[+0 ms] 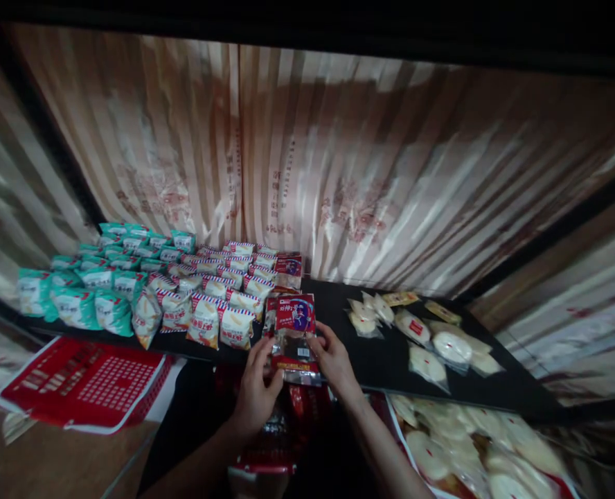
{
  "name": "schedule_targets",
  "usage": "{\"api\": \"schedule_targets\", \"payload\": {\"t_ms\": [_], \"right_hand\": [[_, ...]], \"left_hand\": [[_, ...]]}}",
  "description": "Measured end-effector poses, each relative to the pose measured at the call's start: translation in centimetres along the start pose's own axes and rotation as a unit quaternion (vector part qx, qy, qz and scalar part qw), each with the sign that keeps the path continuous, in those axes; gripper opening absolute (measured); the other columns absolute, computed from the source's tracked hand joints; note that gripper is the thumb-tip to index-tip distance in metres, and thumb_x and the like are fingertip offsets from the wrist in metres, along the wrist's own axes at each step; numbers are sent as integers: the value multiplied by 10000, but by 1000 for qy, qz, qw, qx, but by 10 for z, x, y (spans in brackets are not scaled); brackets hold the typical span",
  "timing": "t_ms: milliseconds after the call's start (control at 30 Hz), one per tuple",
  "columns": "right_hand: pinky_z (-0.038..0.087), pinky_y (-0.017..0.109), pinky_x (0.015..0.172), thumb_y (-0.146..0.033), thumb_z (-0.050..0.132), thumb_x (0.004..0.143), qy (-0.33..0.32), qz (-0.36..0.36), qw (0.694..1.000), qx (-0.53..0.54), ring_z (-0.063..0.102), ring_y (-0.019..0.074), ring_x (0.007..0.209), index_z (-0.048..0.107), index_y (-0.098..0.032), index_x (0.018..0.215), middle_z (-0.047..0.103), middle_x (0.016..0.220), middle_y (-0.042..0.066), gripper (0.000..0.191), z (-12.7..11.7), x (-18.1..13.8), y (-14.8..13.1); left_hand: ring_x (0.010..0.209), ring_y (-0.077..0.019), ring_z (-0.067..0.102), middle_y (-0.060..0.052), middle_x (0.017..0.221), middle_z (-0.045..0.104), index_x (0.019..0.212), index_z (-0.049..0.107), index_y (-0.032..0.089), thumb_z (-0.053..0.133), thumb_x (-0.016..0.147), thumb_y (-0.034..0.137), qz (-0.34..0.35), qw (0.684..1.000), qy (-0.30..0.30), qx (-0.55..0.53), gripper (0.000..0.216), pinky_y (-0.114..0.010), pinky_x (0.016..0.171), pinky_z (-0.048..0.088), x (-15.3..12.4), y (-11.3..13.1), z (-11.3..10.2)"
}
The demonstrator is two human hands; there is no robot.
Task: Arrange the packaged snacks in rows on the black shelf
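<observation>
A red and dark snack packet (294, 322) with a clear lower edge is held upright at the front of the black shelf (362, 364). My left hand (258, 391) pinches its left side, and my right hand (334, 357) grips the right side. Similar red packets (289, 267) stand behind it at the back of the shelf. Just left of my hands are rows of white and red snack bags (203, 320). In my lap area below lie more red packets (307, 402), partly hidden by my hands and in shadow.
Teal snack bags (73, 307) fill the shelf's left end. Clear bags of round pale food (451, 346) lie loosely on the right. A red basket (125, 391) sits low at left; another basket (404, 443) holds more bagged food at lower right. Dark frame bars and curtains (339, 173) enclose the shelf.
</observation>
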State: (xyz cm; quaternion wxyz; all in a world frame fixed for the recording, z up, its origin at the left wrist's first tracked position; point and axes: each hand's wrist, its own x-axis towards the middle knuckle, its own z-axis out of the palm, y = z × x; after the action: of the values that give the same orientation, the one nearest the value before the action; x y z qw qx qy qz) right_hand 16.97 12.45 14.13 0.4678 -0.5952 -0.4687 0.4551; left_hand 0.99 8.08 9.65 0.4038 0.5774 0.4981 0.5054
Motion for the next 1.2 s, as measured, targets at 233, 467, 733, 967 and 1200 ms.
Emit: {"api": "schedule_targets", "payload": {"t_ms": [233, 467, 733, 967, 1200], "right_hand": [[397, 237, 499, -503, 516, 728, 37, -69, 987, -139, 531, 139, 502, 481, -118, 1209, 567, 558, -40, 618, -5, 64, -17], [436, 256, 573, -379, 494, 765, 47, -74, 968, -234, 616, 172, 600, 432, -122, 1289, 646, 631, 0, 587, 5, 105, -29], [445, 239, 596, -321, 511, 766, 42, -103, 954, -280, 628, 157, 623, 512, -163, 1219, 654, 651, -7, 480, 16, 134, -31], [451, 277, 673, -300, 485, 812, 62, -123, 888, -439, 634, 186, 766, 459, -191, 1280, 657, 931, 73, 481, 23, 136, -27], [427, 368, 867, -340, 500, 817, 91, -194, 799, -562, 478, 285, 1111, 576, -194, 1178, 526, 1243, 129, 396, 27, 129, -21]], "left_hand": [[1328, -241, 318, -87, 1412, 397, 1256, 487, 219, 510, 791, 154, 108, 980, -51, 160, 470, -493, 1076, 315, 33, -2, 16], [1311, -229, 351, -114, 1381, 440, 1296, 443, 151, 438, 803, 130, 109, 975, -34, 193, 493, -482, 1072, 332, 63, -6, 27], [1315, -233, 343, -112, 1404, 407, 1326, 414, 167, 438, 793, 138, 84, 975, -17, 206, 534, -457, 1080, 330, 80, -13, 33], [1335, -255, 301, -125, 1431, 359, 1308, 438, 147, 414, 800, 122, 98, 968, -7, 231, 509, -472, 1078, 325, 86, -21, 36], [1328, -249, 313, -128, 1389, 420, 1294, 459, 117, 392, 800, 104, 131, 954, -8, 270, 498, -461, 1078, 336, 84, -28, 41]]}}
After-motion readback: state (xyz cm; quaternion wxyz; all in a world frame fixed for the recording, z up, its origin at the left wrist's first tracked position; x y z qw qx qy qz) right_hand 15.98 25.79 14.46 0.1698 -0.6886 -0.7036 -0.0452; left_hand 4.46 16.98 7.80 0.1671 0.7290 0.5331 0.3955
